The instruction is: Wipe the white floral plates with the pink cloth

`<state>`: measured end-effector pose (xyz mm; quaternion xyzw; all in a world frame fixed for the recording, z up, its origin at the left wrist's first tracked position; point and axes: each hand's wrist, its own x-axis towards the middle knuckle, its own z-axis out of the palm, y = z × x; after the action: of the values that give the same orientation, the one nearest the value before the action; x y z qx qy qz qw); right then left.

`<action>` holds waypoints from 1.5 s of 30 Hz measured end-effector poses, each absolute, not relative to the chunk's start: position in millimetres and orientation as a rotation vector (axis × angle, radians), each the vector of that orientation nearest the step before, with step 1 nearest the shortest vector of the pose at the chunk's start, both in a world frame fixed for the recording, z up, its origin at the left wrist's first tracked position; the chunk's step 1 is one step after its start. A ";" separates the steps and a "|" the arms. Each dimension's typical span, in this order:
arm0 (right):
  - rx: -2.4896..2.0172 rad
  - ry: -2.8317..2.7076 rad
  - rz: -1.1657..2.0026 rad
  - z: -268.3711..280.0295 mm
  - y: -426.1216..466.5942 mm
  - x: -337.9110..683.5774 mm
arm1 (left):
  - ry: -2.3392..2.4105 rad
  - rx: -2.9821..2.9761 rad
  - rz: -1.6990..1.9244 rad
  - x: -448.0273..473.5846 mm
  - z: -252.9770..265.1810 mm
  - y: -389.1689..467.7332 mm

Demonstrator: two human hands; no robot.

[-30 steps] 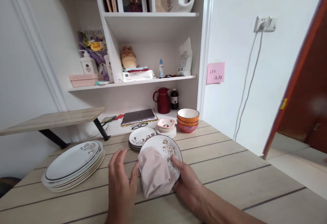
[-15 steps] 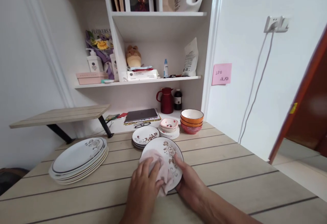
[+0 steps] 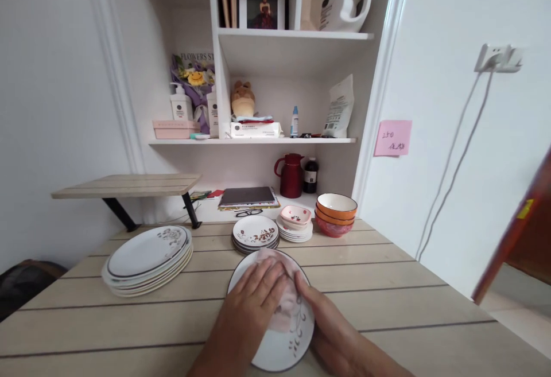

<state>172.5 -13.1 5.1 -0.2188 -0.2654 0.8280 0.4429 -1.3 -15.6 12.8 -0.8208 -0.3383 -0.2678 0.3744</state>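
Note:
A white plate (image 3: 269, 354) with a dark rim and brown flower pattern is held tilted over the front of the table. My right hand (image 3: 333, 325) grips its right edge, thumb on the face and the other fingers hidden behind. Across the plate's upper face my left hand (image 3: 253, 296) presses a pale pink cloth (image 3: 283, 311), fingers close together over it. Just beyond stands a stack of small flowered plates (image 3: 255, 232).
Large oval plates (image 3: 144, 253) are stacked at the left. Behind lie small dishes (image 3: 295, 216) on saucers and a stack of orange and red bowls (image 3: 336, 213). Farther back are a laptop (image 3: 248, 195), glasses (image 3: 248, 213), a red jug (image 3: 291, 176) and a raised wooden shelf (image 3: 129, 185).
My left hand has slid the cloth up and right over the plate, covering much of the flower pattern. The plate is nearer to me, and the camera view has shifted left.

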 end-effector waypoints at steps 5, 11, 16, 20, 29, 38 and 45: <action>-0.506 -0.523 2.065 -1.2 -7.6 171.3 | -1.002 -1.896 -0.774 -3.5 7.8 -14.4; -0.510 -0.414 2.000 -6.6 0.5 175.2 | -0.994 -1.904 -0.766 4.9 -7.4 -20.5; -0.554 -0.430 2.005 -4.1 -0.2 179.0 | -0.922 -2.042 -0.747 10.7 -13.7 -17.9; -0.565 -0.606 2.031 2.8 -11.8 174.6 | -0.937 -2.139 -0.634 11.2 -5.8 -15.1; -0.583 -0.432 1.972 -4.6 -0.5 175.0 | -1.182 -1.970 -0.704 2.5 -10.8 -7.9; -0.608 -0.393 1.977 -1.2 2.5 182.1 | -1.050 -2.104 -0.700 17.5 -31.2 -11.5; -0.566 -0.568 2.058 2.2 -7.7 173.9 | -1.022 -2.185 -0.626 12.6 -6.0 -12.9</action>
<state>173.9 -7.7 2.2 -0.2290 -0.2297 0.8322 0.4496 12.6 -12.9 -6.0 -0.8308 -0.3888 -0.2382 0.3191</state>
